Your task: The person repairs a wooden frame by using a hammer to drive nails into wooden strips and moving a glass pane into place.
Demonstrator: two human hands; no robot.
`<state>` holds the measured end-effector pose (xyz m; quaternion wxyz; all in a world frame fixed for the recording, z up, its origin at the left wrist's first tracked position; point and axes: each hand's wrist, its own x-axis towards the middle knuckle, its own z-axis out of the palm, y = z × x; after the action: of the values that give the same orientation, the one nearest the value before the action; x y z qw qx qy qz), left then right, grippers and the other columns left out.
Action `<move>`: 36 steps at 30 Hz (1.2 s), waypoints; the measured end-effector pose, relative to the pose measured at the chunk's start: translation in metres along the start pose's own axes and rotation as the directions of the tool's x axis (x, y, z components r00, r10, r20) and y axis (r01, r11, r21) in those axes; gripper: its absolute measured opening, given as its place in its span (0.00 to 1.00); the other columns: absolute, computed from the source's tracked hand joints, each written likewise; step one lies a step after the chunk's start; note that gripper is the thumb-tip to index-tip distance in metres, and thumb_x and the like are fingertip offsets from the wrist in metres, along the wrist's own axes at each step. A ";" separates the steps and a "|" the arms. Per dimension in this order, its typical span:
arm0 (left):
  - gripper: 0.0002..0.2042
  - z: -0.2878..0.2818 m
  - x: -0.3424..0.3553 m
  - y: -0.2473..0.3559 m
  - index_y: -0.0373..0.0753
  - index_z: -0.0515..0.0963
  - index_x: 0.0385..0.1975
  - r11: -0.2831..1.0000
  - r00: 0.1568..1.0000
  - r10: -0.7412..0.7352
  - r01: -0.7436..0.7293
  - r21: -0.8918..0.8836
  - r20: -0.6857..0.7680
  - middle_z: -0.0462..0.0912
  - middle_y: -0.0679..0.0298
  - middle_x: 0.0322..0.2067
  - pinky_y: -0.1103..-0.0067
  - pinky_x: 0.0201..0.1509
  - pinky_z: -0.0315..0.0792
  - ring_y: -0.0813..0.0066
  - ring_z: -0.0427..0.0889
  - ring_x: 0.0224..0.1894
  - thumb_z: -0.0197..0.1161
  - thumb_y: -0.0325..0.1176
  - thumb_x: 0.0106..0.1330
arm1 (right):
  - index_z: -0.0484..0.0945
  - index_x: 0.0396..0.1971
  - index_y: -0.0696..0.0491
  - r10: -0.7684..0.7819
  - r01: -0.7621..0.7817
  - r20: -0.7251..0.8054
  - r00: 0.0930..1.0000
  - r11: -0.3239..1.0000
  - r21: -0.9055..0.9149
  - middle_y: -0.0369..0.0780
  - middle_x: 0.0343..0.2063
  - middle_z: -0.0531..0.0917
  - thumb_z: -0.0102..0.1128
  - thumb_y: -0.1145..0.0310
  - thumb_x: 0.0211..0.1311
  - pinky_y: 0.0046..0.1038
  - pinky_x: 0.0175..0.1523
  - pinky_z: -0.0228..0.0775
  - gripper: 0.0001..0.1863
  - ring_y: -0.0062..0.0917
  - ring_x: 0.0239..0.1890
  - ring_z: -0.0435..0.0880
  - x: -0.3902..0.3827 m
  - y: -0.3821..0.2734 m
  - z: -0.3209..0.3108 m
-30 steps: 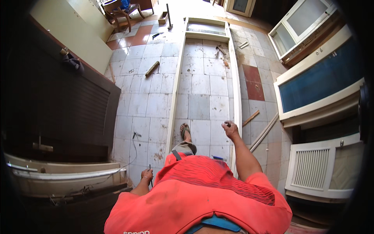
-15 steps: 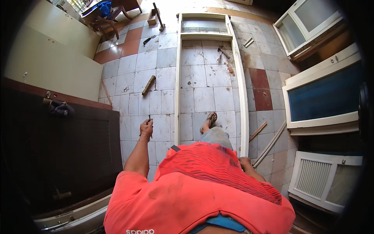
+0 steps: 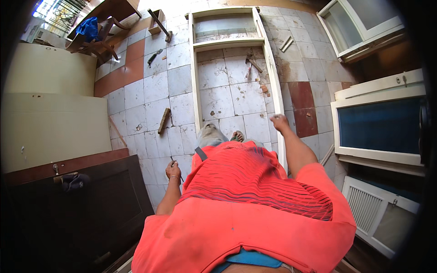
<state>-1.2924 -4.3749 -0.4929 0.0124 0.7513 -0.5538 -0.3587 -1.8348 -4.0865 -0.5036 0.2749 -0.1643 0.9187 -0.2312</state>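
Observation:
My left hand (image 3: pixel 173 170), low beside my body on the left, is closed round a thin dark rod-like tool whose ends stick out past the fingers. My right hand (image 3: pixel 279 123) is over the right rail of a white wooden frame (image 3: pixel 197 91) lying on the tiled floor. Its fingers are curled in, and whether they hold anything is hidden. Inside the frame lie a hammer (image 3: pixel 255 64) and a slim red-handled tool (image 3: pixel 248 71). A short wood block (image 3: pixel 164 121) rests on the tiles left of the frame.
A black-and-green hand tool (image 3: pixel 154 57) and a small wooden box (image 3: pixel 155 27) lie farther left, near a chair (image 3: pixel 102 38) with blue cloth. A dark door panel (image 3: pixel 91 200) flanks me on the left. White cabinet doors (image 3: pixel 380 119) line the right side.
I have moved forward along the frame. My right hand has come up from beside my hip to above the right rail. My left hand is now closer to my body, still holding the thin tool.

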 end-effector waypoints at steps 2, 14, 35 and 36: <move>0.14 0.010 0.005 0.040 0.44 0.83 0.42 0.996 0.998 -0.025 0.030 -0.078 0.062 0.85 0.55 0.35 0.71 0.47 0.74 0.61 0.83 0.40 0.63 0.40 0.59 | 0.83 0.37 0.56 -0.024 0.032 -0.058 0.998 0.991 0.127 0.46 0.34 0.85 0.65 0.53 0.53 0.30 0.46 0.74 0.20 0.33 0.38 0.84 0.065 -0.072 -0.036; 0.13 0.108 0.178 0.257 0.42 0.84 0.41 0.983 0.991 -0.117 0.125 -0.135 0.063 0.85 0.57 0.34 0.73 0.43 0.75 0.68 0.82 0.36 0.65 0.37 0.58 | 0.82 0.41 0.55 0.174 -0.172 0.240 0.955 0.985 -0.028 0.50 0.42 0.83 0.63 0.51 0.52 0.36 0.53 0.73 0.24 0.44 0.46 0.82 0.256 -0.152 -0.064; 0.13 0.126 0.314 0.529 0.40 0.83 0.42 0.903 0.969 0.164 -0.072 -0.423 0.185 0.83 0.66 0.27 0.80 0.32 0.73 0.79 0.78 0.27 0.66 0.37 0.60 | 0.83 0.41 0.58 0.355 -0.373 0.120 0.927 0.907 0.198 0.44 0.30 0.85 0.67 0.57 0.52 0.28 0.38 0.75 0.21 0.25 0.29 0.82 0.420 -0.226 -0.142; 0.13 0.135 0.315 0.489 0.41 0.84 0.42 0.942 0.979 0.106 -0.043 -0.333 0.174 0.85 0.63 0.29 0.78 0.34 0.74 0.77 0.79 0.27 0.65 0.38 0.59 | 0.82 0.42 0.58 0.291 -0.310 0.110 0.950 0.916 0.255 0.42 0.28 0.84 0.67 0.59 0.52 0.25 0.33 0.73 0.21 0.21 0.24 0.79 0.433 -0.237 -0.140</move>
<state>-1.7293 -4.7777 -0.5551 0.0979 0.6796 -0.5132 -0.5150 -2.2186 -4.4246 -0.4636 0.3588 0.0096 0.8827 -0.3032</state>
